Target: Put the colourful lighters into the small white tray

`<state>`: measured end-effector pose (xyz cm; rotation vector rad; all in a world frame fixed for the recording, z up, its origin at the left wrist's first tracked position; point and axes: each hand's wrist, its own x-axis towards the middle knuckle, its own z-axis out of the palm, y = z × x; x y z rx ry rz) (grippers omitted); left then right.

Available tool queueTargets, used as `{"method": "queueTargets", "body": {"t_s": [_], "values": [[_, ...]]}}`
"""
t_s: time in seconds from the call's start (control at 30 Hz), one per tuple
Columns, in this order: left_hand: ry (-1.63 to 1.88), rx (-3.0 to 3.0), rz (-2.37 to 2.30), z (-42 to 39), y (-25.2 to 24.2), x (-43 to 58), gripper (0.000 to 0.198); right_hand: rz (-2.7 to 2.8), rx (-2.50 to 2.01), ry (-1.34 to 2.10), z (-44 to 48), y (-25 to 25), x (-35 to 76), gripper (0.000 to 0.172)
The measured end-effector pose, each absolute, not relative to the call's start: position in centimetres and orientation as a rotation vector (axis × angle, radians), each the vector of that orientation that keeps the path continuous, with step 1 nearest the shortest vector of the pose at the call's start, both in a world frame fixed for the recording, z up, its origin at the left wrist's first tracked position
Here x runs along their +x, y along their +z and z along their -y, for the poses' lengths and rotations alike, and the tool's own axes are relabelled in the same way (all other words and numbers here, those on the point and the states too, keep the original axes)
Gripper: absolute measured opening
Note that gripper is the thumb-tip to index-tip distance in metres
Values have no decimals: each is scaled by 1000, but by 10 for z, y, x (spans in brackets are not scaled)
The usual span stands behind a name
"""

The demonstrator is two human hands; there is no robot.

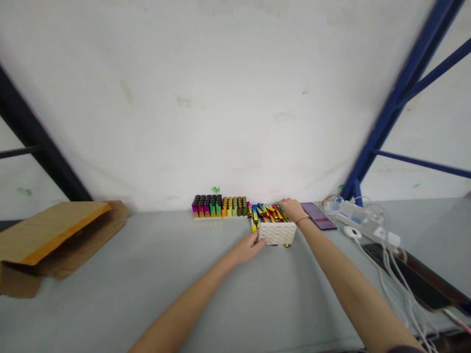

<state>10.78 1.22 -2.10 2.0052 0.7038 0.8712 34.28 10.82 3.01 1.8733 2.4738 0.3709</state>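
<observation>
A small white woven-pattern plastic basket [277,233] stands on the grey table, heaped with shiny multicoloured lighters [268,213] lying at all angles. My left hand [249,247] grips its near left corner, the thumb on the front wall. At the far right corner my right hand [293,210] curls over the basket's edge, its fingertips partly hidden. Left of the basket, upright rows of lighters stand in trays: black-topped ones in pink, purple and green [206,207], and gold and green ones [234,207]. A yellow lighter [253,226] shows beside the basket's left wall, and a gold end [287,245] pokes out below its front.
A phone [318,216] lies right of my right hand. Farther right are a power strip [368,223], a white round charger [352,232], tangled white cables and a dark tablet-like device [408,277]. An opened cardboard box [55,235] lies at left. Behind rises a white wall [235,98].
</observation>
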Motion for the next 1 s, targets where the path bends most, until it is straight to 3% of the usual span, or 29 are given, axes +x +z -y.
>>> {"method": "queueTargets", "body": {"t_s": [0.43,0.67,0.87,1.0], "values": [[789,2050,-704,0,-8,106,38,-2492,1699,366,-143,29,347,25],[734,2091,-773,2,-7,106,37,-2461,1815,319,-138,26,345,26],[710,2103,-803,3,-6,106,35,-2215,2279,271,-135,19,344,38],[663,2119,-797,4,-4,105,34,-2034,2499,10,-135,18,337,53]]}}
